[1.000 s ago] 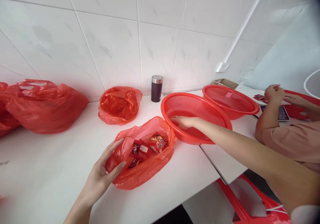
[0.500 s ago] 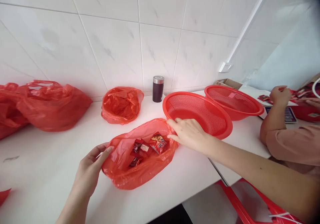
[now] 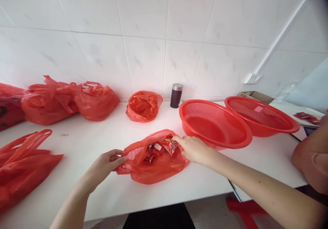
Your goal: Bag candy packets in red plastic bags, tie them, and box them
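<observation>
A red plastic bag lies on the white table, its mouth spread wide. Several small wrapped snacks show inside it, in red and dark packets. On the bag's left edge, my left hand pinches the plastic between thumb and fingers. At the opposite end my right hand grips the rim, with its fingertips partly hidden by the plastic.
Two red perforated baskets stand at the right. Behind the bag are another open red bag and a dark tumbler. More red bags line the left. A person's arm is at the far right.
The view has turned left, bringing more red bags into sight. Both hands still hold the bag, whose mouth has become somewhat narrower. The person at the right now shows less.
</observation>
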